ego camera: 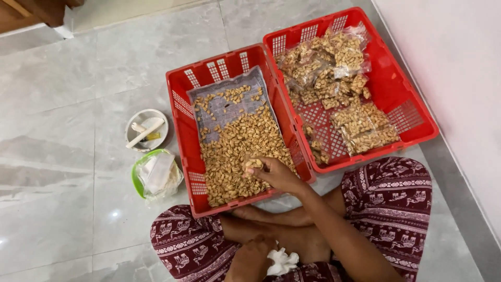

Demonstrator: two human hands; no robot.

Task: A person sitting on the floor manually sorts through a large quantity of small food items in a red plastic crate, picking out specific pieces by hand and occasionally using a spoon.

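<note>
I sit cross-legged on a grey tiled floor. My right hand (272, 172) reaches into the left red crate (180, 109) and is closed on a small handful of peanuts (254, 163) above the heap of loose peanuts (240, 149) lying on paper. My left hand (251, 257) rests low in my lap, gripping a crumpled clear plastic bag (282, 261). The right red crate (412, 112) holds several sealed clear packets of peanuts (334, 62).
A small white bowl (146, 129) with a stick-like item stands on the floor left of the crates. Below it is a green-rimmed bowl (155, 174) stuffed with clear plastic bags. A white wall (459, 78) runs along the right; wooden furniture (31, 13) is at top left.
</note>
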